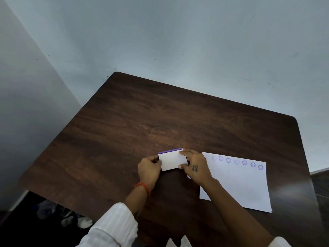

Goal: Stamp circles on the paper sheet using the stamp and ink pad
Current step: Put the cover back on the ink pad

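A white ink pad case with a purple far edge lies closed on the dark wooden table. My left hand grips its left end. My right hand holds its right end, fingers on the top and front. A small pale purple piece, perhaps the stamp, peeks out under my right palm; I cannot tell for sure. The white paper sheet lies to the right, with a row of several purple circle prints along its far edge, some faint.
The table stands in a corner against grey-blue walls. Its left edge drops to a dark floor with pale crumpled things. A second dark surface shows at the far right.
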### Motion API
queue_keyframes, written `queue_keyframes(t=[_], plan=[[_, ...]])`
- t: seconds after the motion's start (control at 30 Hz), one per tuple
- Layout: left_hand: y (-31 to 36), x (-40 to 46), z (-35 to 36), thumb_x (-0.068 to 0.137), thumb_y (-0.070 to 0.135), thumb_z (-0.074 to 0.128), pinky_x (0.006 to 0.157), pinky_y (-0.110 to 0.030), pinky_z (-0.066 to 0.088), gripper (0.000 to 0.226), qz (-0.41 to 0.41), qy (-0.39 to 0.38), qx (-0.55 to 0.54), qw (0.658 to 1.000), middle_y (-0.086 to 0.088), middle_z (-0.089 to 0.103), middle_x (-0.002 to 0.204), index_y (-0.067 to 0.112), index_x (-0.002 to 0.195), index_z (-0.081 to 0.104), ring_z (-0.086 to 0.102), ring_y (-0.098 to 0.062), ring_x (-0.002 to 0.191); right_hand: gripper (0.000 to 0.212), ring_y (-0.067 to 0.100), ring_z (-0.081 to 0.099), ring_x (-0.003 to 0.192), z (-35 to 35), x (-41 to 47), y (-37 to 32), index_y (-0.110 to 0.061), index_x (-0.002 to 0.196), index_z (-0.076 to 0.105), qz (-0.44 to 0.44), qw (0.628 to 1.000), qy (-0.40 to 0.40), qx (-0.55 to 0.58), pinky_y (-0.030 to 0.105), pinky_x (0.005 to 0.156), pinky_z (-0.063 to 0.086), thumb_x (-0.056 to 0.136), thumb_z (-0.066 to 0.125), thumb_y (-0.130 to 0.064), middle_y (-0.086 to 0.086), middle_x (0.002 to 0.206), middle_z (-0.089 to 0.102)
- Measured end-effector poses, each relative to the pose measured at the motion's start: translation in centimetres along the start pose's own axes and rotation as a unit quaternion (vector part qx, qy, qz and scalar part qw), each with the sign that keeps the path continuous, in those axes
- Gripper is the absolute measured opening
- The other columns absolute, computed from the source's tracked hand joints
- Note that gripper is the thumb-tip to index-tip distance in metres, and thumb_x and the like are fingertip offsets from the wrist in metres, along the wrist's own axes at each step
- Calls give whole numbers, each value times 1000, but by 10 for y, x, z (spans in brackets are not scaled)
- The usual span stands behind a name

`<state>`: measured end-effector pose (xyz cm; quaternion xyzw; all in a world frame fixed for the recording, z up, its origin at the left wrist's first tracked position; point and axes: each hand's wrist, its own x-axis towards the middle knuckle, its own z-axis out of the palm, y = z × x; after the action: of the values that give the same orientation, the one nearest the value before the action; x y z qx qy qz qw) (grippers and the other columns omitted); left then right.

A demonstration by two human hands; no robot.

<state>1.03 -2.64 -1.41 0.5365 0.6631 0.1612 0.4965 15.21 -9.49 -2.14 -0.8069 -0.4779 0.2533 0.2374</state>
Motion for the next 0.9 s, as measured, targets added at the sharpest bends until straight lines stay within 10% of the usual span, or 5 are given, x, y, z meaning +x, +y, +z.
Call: queue_keyframes(t=[0.9], plan=[[16, 3, 5, 83, 13, 66, 90, -44, 54, 23, -46, 30, -44, 998, -17, 69, 109, 5, 104, 68, 65, -28, 99, 58, 26, 58, 113, 1, -4, -3, -13, 123, 56, 53, 997, 35, 38, 39, 98, 50, 69, 77, -13, 10, 133, 56]])
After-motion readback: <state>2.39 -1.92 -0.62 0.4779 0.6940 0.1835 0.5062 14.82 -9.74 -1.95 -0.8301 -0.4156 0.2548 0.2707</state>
